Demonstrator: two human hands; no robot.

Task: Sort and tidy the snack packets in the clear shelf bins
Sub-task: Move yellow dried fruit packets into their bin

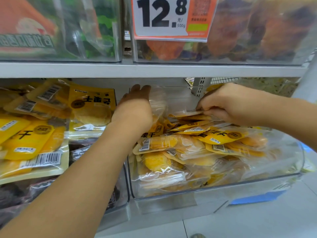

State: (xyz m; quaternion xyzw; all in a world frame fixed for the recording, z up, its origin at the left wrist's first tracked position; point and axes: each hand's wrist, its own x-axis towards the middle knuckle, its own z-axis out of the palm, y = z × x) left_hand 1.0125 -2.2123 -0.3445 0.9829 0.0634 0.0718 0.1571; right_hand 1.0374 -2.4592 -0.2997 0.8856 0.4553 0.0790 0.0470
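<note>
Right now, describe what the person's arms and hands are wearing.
Nothing shows on either: the left hand and right hand are bare, without gloves, rings or a watch, and both forearms are uncovered, with no sleeve in view.

Bright, even light with shiny glare on the clear bins (223, 184); top shelf looks blurry, edges bend.

This is a shop: a price card (169, 18) reading 12.8 per 500g hangs at 12 o'clock on a clear bin (214, 184) row, with barcoded yellow snack packets (164, 145) heaped on a grey metal shelf (120, 70).
</note>
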